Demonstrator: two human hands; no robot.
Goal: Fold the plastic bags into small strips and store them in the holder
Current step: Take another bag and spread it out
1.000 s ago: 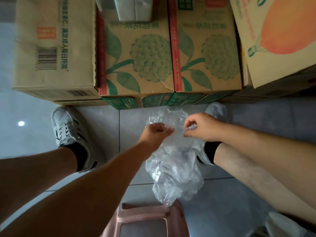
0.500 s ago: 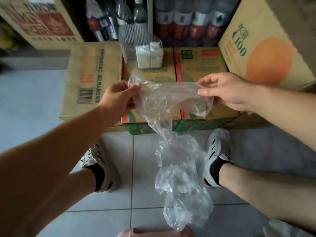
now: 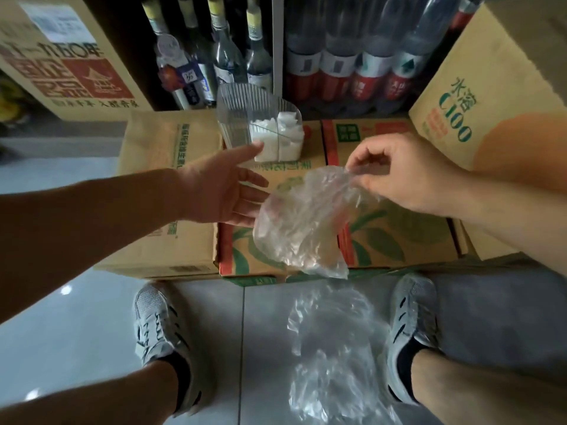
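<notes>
A crumpled clear plastic bag (image 3: 302, 222) hangs over the cardboard boxes, pinched at its top right corner by my right hand (image 3: 405, 173). My left hand (image 3: 221, 191) is open beside the bag's left edge, fingers straight, fingertips at or just touching the plastic. More clear plastic bags (image 3: 331, 348) lie in a heap on the floor between my feet. A clear ribbed holder (image 3: 245, 124) stands on the boxes behind my left hand, with white folded strips (image 3: 277, 139) in its right half.
Flat cardboard boxes (image 3: 171, 210) form a low surface in front of me. Taller boxes stand at the left (image 3: 61, 62) and right (image 3: 491, 96), and rows of bottles (image 3: 352, 56) stand behind. My two shoes (image 3: 159, 329) rest on the tiled floor.
The bag has been lifted from the floor pile up over the boxes. My left hand has let go of its corner and opened; my right hand still pinches the bag.
</notes>
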